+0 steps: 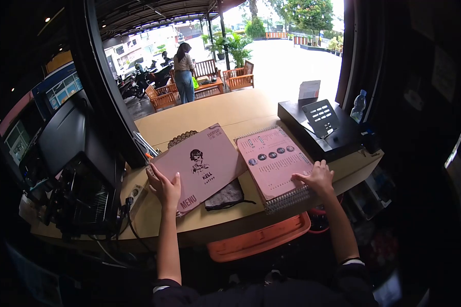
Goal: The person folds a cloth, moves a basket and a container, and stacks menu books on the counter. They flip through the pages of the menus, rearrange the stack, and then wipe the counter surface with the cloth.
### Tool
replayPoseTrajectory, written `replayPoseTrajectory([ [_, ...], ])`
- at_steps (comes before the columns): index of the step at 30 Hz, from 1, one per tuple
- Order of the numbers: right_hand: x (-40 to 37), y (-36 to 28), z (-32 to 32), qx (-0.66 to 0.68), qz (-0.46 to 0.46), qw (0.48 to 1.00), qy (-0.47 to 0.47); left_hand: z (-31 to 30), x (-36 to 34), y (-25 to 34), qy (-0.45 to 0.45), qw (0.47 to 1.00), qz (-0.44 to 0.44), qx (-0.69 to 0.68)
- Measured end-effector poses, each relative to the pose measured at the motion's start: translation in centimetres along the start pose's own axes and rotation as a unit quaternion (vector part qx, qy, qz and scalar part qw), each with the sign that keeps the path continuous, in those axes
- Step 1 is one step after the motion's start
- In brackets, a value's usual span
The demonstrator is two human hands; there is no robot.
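My left hand (167, 190) grips a pink menu cover (215, 169) by its left edge, thumb on top, the other fingers partly hidden. "MENU", "KELL coffee" and a line drawing of a figure are printed on it. The cover lies slanted over a small dark cloth pouch (226, 196), most of which it hides. On the right is a stack of spiral-bound menus (276, 176) with a pink printed page uppermost. My right hand (318, 179) holds this stack at its right side, the thumb across the page and the fingers at the edge.
A black monitor (79, 143) and cables stand at the left. A black box (312, 120) at the right bears a tablet stand (321, 117), with a water bottle (359, 106) beside it. An orange tray (261, 238) sits below the counter edge. Outside, a person (184, 71) stands by wooden benches.
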State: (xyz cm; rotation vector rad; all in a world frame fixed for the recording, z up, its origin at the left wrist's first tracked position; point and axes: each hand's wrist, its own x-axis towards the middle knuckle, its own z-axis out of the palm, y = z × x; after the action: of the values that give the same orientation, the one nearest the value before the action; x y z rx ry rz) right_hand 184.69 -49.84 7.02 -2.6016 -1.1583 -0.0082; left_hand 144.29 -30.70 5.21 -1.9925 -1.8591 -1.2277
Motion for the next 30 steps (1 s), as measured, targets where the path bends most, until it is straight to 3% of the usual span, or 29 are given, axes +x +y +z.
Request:
replayPoseTrajectory([
  [5, 0.1, 0.3, -0.2, 0.017, -0.012, 1.000, 0.016, -0.3, -1.1, -0.5, 0.057, 0.993, 0.063, -0.082],
  [9, 0.2, 0.1, -1.0, 0.035, -0.023, 0.999, 0.010, -1.0, -1.8, -0.5, 0.070, 0.993, 0.025, -0.096],
  [12, 0.4, 0.1, -1.7, 0.028, -0.045, 0.995, 0.082, -0.9, -2.5, -0.9, 0.101, 0.987, 0.041, -0.122],
  [13, 1.0, 0.3, -2.0, 0.186, -0.058, 0.980, 0.046, -0.9, -2.7, -0.9, 0.103, 0.986, 0.043, -0.123],
  [15, 1.7, 0.5, -2.6, 0.483, -0.080, 0.872, -0.027, -1.1, -2.8, -0.5, 0.104, 0.985, 0.046, -0.126],
  [16, 1.7, 0.4, -2.8, 0.482, -0.079, 0.872, -0.025, -1.3, -2.9, -0.3, 0.114, 0.983, 0.048, -0.134],
  [18, 1.5, 0.0, -3.2, 0.730, -0.083, 0.679, 0.000, -1.7, -2.9, 0.5, 0.125, 0.980, 0.050, -0.144],
  [24, 2.3, 3.9, -4.8, 0.737, -0.110, 0.645, 0.169, -4.2, -3.5, 5.6, 0.144, 0.953, 0.096, -0.249],
  [27, 0.7, 5.1, -6.4, 0.763, -0.106, 0.617, 0.157, -3.5, -4.3, 9.4, 0.003, 0.917, 0.132, -0.377],
  [28, 0.2, 5.0, -6.8, 0.761, -0.106, 0.619, 0.161, -2.7, -4.2, 10.7, -0.032, 0.890, 0.143, -0.432],
  [29, -0.4, 4.8, -7.2, 0.753, -0.113, 0.630, 0.150, -2.3, -4.0, 11.8, -0.110, 0.861, 0.134, -0.479],
  [30, -1.0, 4.6, -7.6, 0.745, -0.122, 0.640, 0.139, -0.9, -3.6, 12.1, -0.221, 0.798, 0.134, -0.544],
])
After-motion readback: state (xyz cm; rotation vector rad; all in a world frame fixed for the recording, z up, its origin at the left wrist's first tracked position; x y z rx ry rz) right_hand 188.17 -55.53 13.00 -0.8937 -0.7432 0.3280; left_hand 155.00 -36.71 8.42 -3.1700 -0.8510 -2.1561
